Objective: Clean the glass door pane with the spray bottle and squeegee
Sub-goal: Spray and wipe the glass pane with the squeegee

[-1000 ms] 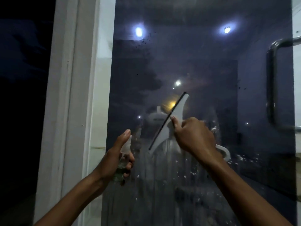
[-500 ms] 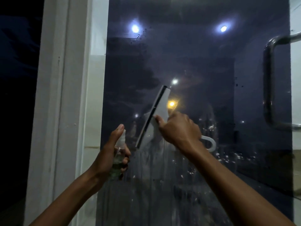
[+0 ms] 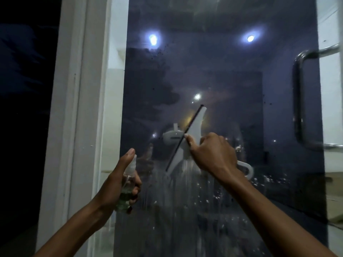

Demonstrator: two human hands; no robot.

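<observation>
The dark glass door pane [image 3: 213, 71] fills the middle of the view, with wet streaks and droplets over its lower half. My right hand [image 3: 213, 154] grips a white squeegee [image 3: 194, 125] whose black rubber blade lies slanted against the glass, upper end to the right. The squeegee's looped handle end sticks out to the right of my wrist. My left hand [image 3: 118, 182] grips a small clear spray bottle [image 3: 127, 188] upright, left of the squeegee, thumb raised beside the white nozzle. The bottle holds a little greenish liquid.
A white door frame [image 3: 74, 127] runs up the left side, with darkness beyond it. A curved metal door handle [image 3: 300, 101] is mounted at the right edge of the pane. Ceiling lights and a headset reflect in the glass.
The squeegee blade swung leftward and steeper half a second ago, and has since come back right to its slanted pose. My left hand keeps the bottle in about the same place.
</observation>
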